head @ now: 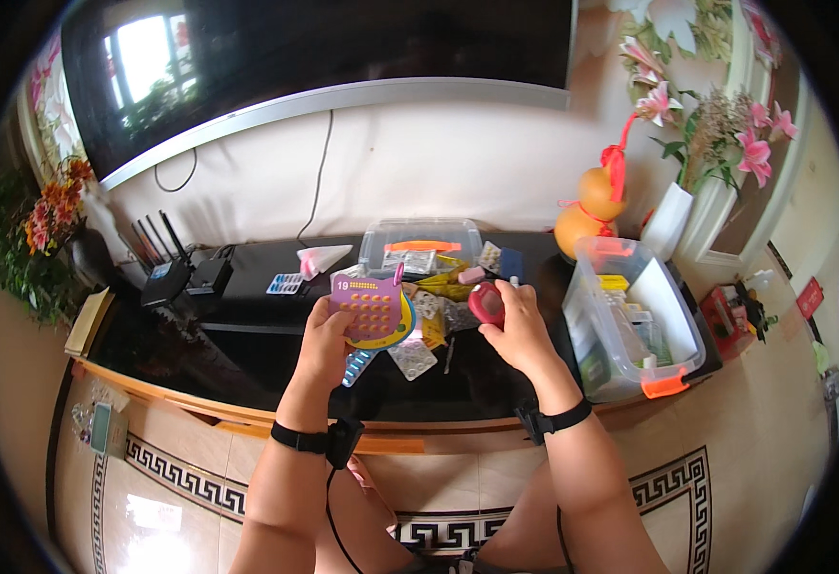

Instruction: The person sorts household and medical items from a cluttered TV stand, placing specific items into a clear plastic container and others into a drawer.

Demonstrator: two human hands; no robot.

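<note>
My left hand [326, 344] grips a ring-bound set of children's counting cards [369, 308]. The front card is purple with rows of orange dots, and yellow and blue card edges show behind it. Held in my right hand [523, 326] is a small rounded red object [488, 304]; a short white tip shows above the fingers, and I cannot tell exactly what it is. Below and between the hands, blister packs of pills [414, 357] lie on the black tabletop [462, 391], with a yellow packet [434, 330] partly hidden among them.
Behind the pile stands a clear plastic box [419, 237] with an orange latch. A larger clear bin [635, 359] holding packages is at the right, near a gourd [584, 222] and a white vase [667, 219]. A router [167, 280] and a blister pack [285, 284] sit left.
</note>
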